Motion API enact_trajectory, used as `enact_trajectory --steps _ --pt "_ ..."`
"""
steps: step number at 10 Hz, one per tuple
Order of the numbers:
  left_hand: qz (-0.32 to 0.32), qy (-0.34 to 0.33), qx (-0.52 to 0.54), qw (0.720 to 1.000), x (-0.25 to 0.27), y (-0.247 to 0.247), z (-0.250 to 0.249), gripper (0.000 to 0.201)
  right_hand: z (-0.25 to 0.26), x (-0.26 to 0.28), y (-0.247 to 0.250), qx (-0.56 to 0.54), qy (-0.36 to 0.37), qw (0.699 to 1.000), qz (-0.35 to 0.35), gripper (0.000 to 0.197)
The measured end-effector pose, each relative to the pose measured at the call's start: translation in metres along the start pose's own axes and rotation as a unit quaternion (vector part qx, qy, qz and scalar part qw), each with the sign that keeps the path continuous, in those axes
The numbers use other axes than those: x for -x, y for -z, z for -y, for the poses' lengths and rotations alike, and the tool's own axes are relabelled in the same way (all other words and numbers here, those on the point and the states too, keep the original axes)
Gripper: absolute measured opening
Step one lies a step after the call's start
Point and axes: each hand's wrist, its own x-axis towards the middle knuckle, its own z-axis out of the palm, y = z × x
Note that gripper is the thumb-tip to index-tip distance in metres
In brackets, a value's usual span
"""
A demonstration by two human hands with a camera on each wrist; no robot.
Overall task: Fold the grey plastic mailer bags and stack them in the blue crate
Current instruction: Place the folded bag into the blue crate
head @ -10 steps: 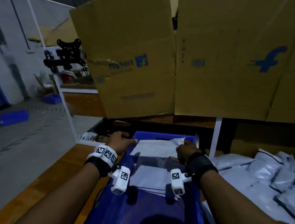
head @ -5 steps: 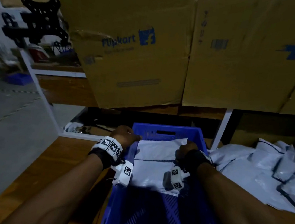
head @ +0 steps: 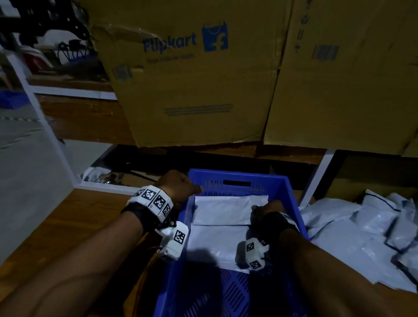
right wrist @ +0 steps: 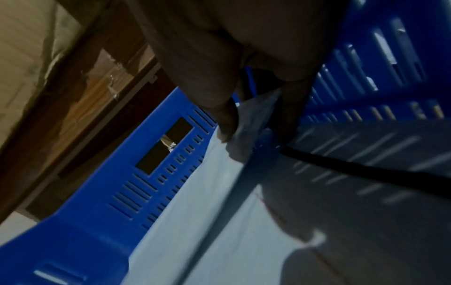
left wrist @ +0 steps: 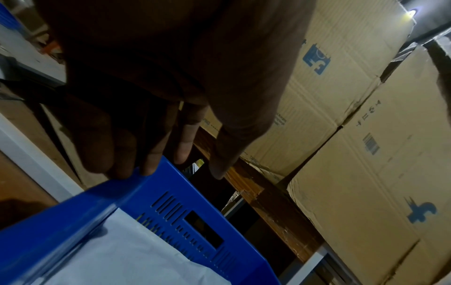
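The blue crate (head: 237, 176) stands on the wooden table in front of me. At its far end a folded grey mailer bag (head: 223, 209) lies on top of another folded mailer (head: 213, 245). My right hand (head: 265, 210) is inside the crate and pinches the top bag's right edge between thumb and finger (right wrist: 227, 123). My left hand (head: 177, 186) is at the crate's far left corner. Its fingers (left wrist: 146, 165) hang fairly straight and touch the crate rim (left wrist: 127, 185), holding nothing. In the left wrist view the mailer (left wrist: 122, 250) lies flat below the rim.
A loose pile of grey mailers (head: 364, 228) covers the table to the right of the crate. Large cardboard boxes (head: 200, 66) overhang close above the crate's far end. A white rack post (head: 316, 178) stands behind the crate, and the wooden table (head: 77, 226) extends left.
The top mailer has gone down from above the crate's rim to lie flat inside it. My left hand has left the bag's corner for the crate rim. My right hand has kept its pinch.
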Motion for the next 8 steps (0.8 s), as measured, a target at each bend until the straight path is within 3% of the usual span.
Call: enact_trajectory --steps 1,2,4,5,6,7,8 --pt "0.010 -0.003 -0.007 1.000 0.003 0.003 0.000 0.026 0.002 0.008 0.000 -0.077 -0.020 0.997 0.008 0.038" --pt "0.025 -0.009 -0.015 1.000 0.006 0.004 0.001 0.027 0.008 0.013 0.009 -0.125 -0.018 0.992 0.028 0.025" --pt "0.039 -0.031 -0.012 0.999 0.014 0.006 0.005 0.033 0.012 0.012 0.007 0.011 0.048 0.998 0.035 0.028" --pt "0.031 -0.039 -0.012 0.999 0.031 0.010 0.006 0.039 0.021 0.030 -0.005 0.033 0.087 0.994 0.051 0.043" --pt "0.015 -0.046 -0.018 0.999 0.046 0.014 0.002 0.039 0.030 0.045 -0.023 0.071 0.136 0.984 0.095 0.040" --pt "0.013 -0.044 -0.015 0.999 0.054 0.012 -0.001 0.038 0.047 0.060 -0.031 -0.122 0.060 0.982 0.129 0.040" --pt "-0.007 -0.047 -0.028 0.998 0.059 0.015 0.000 0.048 0.057 0.066 -0.036 -0.078 0.095 0.983 0.136 0.041"
